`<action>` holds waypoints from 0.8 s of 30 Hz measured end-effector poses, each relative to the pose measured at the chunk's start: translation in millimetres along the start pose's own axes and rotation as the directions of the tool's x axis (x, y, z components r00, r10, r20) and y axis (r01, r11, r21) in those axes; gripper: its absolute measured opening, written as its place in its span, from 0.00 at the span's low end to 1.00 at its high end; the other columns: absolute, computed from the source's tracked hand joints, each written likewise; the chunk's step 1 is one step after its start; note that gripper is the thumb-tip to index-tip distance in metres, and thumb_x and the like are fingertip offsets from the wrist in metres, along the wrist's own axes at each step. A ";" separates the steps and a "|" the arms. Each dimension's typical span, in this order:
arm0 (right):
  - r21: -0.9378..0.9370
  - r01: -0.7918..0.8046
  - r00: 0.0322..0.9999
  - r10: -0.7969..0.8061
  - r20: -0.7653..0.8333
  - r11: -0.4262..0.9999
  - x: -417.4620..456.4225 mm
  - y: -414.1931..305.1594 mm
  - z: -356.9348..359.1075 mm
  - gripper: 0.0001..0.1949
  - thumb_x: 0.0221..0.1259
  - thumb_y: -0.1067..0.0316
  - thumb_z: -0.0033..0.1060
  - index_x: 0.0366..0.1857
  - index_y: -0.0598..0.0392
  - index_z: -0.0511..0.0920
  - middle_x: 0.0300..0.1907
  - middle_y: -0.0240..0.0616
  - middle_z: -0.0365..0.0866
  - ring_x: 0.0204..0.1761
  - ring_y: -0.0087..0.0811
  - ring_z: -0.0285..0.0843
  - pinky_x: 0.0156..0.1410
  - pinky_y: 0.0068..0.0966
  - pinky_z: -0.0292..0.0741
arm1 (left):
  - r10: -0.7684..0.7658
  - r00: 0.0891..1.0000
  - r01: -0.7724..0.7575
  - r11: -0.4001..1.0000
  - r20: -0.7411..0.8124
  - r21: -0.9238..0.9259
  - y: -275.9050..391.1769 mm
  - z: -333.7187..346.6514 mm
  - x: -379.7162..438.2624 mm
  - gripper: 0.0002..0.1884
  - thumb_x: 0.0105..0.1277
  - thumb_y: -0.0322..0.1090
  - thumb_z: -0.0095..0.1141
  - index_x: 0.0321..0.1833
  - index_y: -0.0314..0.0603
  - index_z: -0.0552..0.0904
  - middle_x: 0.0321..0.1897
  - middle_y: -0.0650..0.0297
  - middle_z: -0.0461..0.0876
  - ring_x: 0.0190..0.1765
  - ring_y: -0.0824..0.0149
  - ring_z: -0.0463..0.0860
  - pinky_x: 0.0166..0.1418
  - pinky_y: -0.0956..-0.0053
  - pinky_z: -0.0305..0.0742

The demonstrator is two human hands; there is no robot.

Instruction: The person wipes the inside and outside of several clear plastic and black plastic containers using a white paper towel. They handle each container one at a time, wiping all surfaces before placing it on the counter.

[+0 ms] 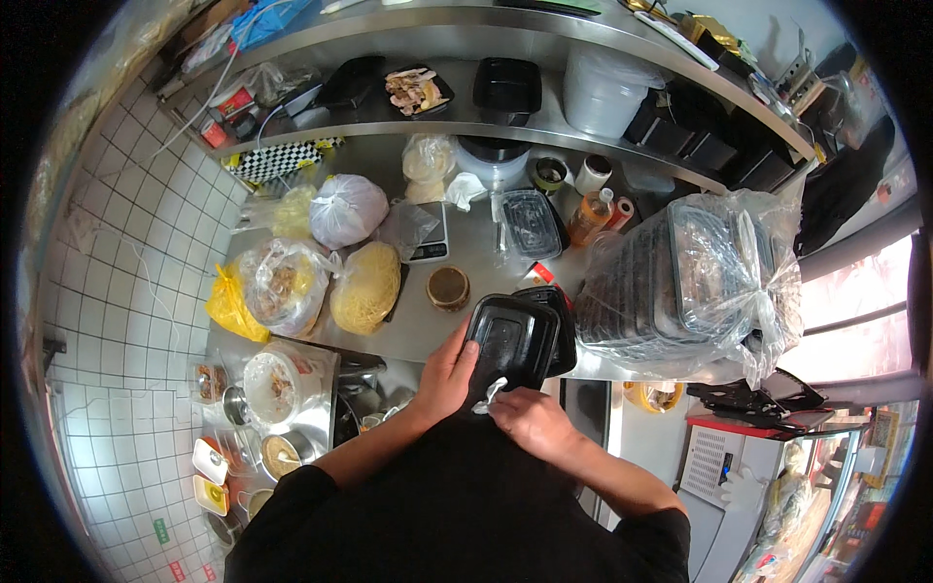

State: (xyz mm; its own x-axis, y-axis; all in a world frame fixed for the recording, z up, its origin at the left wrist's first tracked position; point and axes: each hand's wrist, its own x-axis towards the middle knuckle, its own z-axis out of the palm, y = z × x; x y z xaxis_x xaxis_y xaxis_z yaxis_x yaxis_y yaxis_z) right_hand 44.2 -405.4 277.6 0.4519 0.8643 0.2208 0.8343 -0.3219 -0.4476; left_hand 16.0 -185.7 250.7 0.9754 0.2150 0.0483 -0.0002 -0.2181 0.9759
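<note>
My left hand (446, 375) grips the left edge of a black plastic food container (513, 339), thumb over its rim. The container is tilted, with its hollow side facing me. In my right hand (532, 423) is a crumpled white tissue (490, 398), held at the container's lower edge. Another black container (565, 348) sits just behind and to the right, partly covered by the first. A round brown-topped jar (447, 288) stands on the steel counter (423, 339) beyond my left hand.
A large plastic bag of stacked lidded containers (700, 284) fills the counter's right side. At left are bagged noodles (367, 288) and a digital scale (431, 237). An orange bottle (591, 216) stands farther back. Above runs a steel shelf (452, 124) holding black trays.
</note>
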 end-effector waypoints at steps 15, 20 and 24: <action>0.123 0.088 0.995 -0.080 -0.065 0.989 8.8 8.6 6.0 0.18 0.51 0.76 0.71 0.49 0.60 0.89 0.58 0.40 0.88 0.54 0.42 0.86 0.57 0.34 0.88 | -0.010 1.000 0.013 0.993 0.020 -0.116 -5.5 11.1 2.3 0.26 0.90 0.36 0.48 0.85 0.33 0.70 0.72 0.53 0.84 0.71 0.66 0.80 0.76 0.68 0.73; 0.028 -0.052 0.949 0.058 -0.311 0.998 27.8 16.2 -26.4 0.18 0.52 0.78 0.73 0.50 0.63 0.89 0.61 0.46 0.88 0.53 0.48 0.87 0.55 0.37 0.88 | 0.020 0.999 -0.015 0.996 0.046 -0.087 7.2 11.0 4.7 0.26 0.90 0.34 0.49 0.85 0.32 0.70 0.75 0.52 0.82 0.74 0.66 0.79 0.79 0.68 0.71; -0.105 -0.206 0.906 0.149 -0.395 0.973 45.4 13.1 -35.2 0.18 0.54 0.78 0.66 0.51 0.65 0.88 0.58 0.48 0.85 0.54 0.49 0.84 0.58 0.38 0.87 | 0.065 0.995 -0.064 0.998 0.073 -0.012 27.0 8.9 4.6 0.26 0.89 0.32 0.50 0.85 0.31 0.71 0.76 0.50 0.81 0.76 0.63 0.79 0.80 0.67 0.70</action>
State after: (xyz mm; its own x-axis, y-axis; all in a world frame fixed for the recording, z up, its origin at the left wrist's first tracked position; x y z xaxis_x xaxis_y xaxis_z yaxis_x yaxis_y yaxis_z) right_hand 86.8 -384.0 312.3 0.6588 0.5826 0.4759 0.7519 -0.5314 -0.3902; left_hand 22.5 -199.1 275.4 0.9868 0.1301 0.0961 -0.0657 -0.2202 0.9732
